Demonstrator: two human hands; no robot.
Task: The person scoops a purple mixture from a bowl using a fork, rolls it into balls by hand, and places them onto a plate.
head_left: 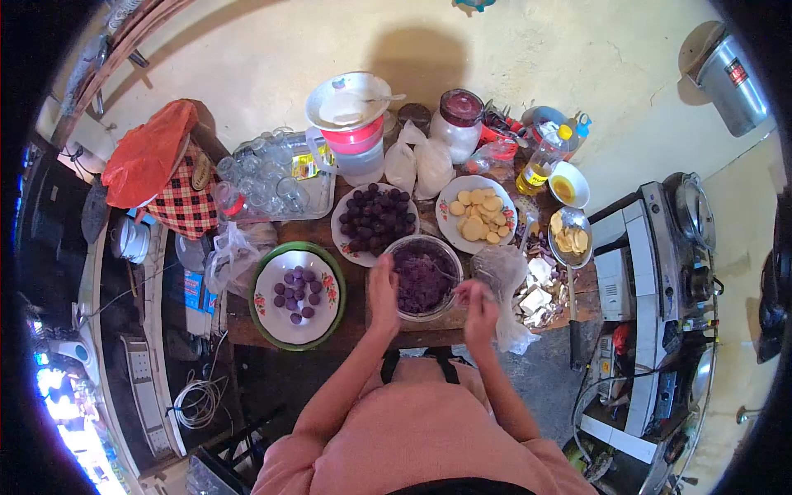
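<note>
A metal bowl (454,302) of mashed purple food (419,279) stands at the table's front edge, right before me. My left hand (383,295) lies along the bowl's left side with its fingers at the rim, holding it. On the other side, my right hand (478,307) is closed round the thin metal handle of a fork (452,279), whose far end reaches into the mash. Behind the bowl is a plate of dark purple balls (373,216). To the left, a flowered plate (285,328) in a green rim carries smaller purple balls (299,290).
Pale yellow slices fill a white plate (444,228) and a strainer (571,239). A plastic bag (500,276) and peelings (536,301) lie right of the bowl. Behind stand a pitcher (360,163), an oil bottle (536,172) and a tray of glasses (326,198). A stove (660,239) is at right.
</note>
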